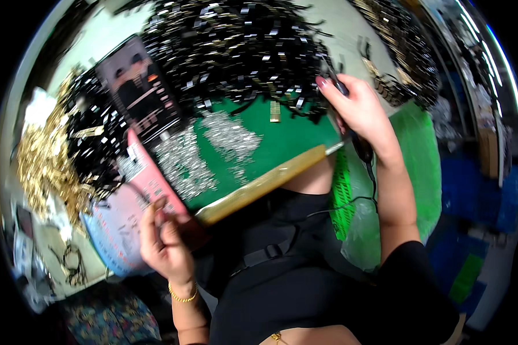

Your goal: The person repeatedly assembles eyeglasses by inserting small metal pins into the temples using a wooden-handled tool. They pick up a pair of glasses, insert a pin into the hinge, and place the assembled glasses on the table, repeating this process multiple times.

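Our right hand (pixel 358 109) wraps its grip around a black corded tool (pixel 362 148) at the right side of a green board (pixel 290 144), near a heap of shiny black strips (pixel 230 52) on the pale tabletop (pixel 342 23). Our left hand (pixel 162 244) curls at the edge of pink-and-blue printed packaging (pixel 112 221), its fingertips too blurred for us to tell whether the grip is together or apart, while small silver pieces (pixel 230 137) lie in two patches on the board.

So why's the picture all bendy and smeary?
In the head view, the wide lens bends straight edges and leaves black corners; in that same view, the black strips look smeared, while light glints off the silver bits and gold strips.
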A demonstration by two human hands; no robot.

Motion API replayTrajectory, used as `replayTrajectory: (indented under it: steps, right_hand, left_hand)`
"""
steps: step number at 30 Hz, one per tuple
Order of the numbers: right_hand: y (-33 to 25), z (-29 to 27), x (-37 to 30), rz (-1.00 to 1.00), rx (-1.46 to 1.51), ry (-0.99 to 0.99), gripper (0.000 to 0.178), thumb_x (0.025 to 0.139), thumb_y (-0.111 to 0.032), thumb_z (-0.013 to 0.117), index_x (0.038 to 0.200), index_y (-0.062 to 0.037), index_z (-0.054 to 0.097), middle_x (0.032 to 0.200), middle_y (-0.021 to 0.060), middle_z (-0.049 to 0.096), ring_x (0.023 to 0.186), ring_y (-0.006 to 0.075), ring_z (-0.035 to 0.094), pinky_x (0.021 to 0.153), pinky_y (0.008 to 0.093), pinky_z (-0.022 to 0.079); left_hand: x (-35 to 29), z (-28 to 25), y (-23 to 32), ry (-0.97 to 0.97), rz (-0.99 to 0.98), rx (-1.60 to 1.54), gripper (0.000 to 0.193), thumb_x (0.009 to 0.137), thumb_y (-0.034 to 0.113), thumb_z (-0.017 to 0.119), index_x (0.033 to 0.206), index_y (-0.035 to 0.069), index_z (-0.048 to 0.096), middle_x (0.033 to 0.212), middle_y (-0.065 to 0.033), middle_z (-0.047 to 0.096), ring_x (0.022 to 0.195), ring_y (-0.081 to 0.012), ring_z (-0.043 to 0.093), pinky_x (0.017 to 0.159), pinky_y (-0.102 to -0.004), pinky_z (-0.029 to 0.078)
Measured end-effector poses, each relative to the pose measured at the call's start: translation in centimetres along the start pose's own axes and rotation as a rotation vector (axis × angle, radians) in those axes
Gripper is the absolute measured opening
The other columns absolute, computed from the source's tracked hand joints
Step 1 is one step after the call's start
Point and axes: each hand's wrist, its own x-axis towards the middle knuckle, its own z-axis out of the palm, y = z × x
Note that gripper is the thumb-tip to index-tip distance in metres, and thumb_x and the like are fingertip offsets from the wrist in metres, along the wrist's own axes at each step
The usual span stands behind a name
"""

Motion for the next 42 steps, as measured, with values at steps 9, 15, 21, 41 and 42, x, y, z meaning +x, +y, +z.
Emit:
replayTrajectory:
  steps: [9, 15, 21, 41, 42]
  right_hand:
    - [-4.4, 2.1, -4.8, -0.259, 0.190, 0.286, 0.018, 0.103, -0.018, 0.060, 0.099, -0.0012, 0.060, 0.067, -0.0011, 0.059, 0.051, 0.0042, 0.053, 0.047, 0.0214, 0.041]
    - [-9.2, 12.2, -8.1, 0.140, 0.492, -1.191, 0.023, 0.106, -0.024, 0.055, 0.108, -0.0006, 0.058, 0.087, 0.0089, 0.069, 0.051, 0.0075, 0.056, 0.048, 0.0228, 0.045]
    - [-7.6, 10.7, -9.2, -0.522, -0.255, -0.697, 0.037, 0.099, -0.031, 0.061, 0.125, -0.0059, 0.052, 0.099, 0.0191, 0.062, 0.081, 0.0350, 0.067, 0.068, 0.0450, 0.054]
    - [-5.2, 9.5, -7.5, -0.756, -0.692, -0.371, 0.048, 0.092, -0.012, 0.066, 0.136, -0.0297, 0.061, 0.088, 0.0080, 0.050, 0.061, 0.0248, 0.060, 0.053, 0.0373, 0.051]
    - [-5.5, 9.6, -7.5, -0.752, -0.722, -0.380, 0.050, 0.092, -0.012, 0.066, 0.138, -0.0307, 0.060, 0.088, 0.0079, 0.050, 0.062, 0.0247, 0.060, 0.053, 0.0374, 0.051]
  left_hand:
    - [-0.3, -4.3, -1.9, 0.275, 0.084, 0.054, 0.030, 0.111, 0.019, 0.046, 0.129, -0.002, 0.055, 0.090, -0.0088, 0.071, 0.053, 0.0006, 0.032, 0.049, -0.0180, 0.028]
    - [0.5, -2.9, -0.6, 0.139, 0.287, 0.142, 0.029, 0.112, 0.016, 0.039, 0.131, -0.002, 0.052, 0.098, -0.0148, 0.069, 0.087, -0.0179, 0.065, 0.074, -0.0283, 0.052]
    - [-0.1, -4.7, -2.8, -0.064, 0.132, 0.261, 0.026, 0.108, 0.009, 0.049, 0.129, -0.004, 0.056, 0.104, -0.0112, 0.068, 0.092, -0.0171, 0.068, 0.087, -0.0310, 0.055]
    - [3.6, -4.7, -1.2, 0.238, -0.106, -0.079, 0.032, 0.107, 0.015, 0.056, 0.130, -0.007, 0.058, 0.104, -0.0182, 0.067, 0.061, -0.0121, 0.064, 0.052, -0.0221, 0.054]
    - [4.2, -4.8, -1.4, 0.213, -0.108, -0.069, 0.030, 0.106, 0.012, 0.056, 0.129, -0.007, 0.057, 0.108, -0.0184, 0.067, 0.066, -0.0135, 0.068, 0.056, -0.0228, 0.056]
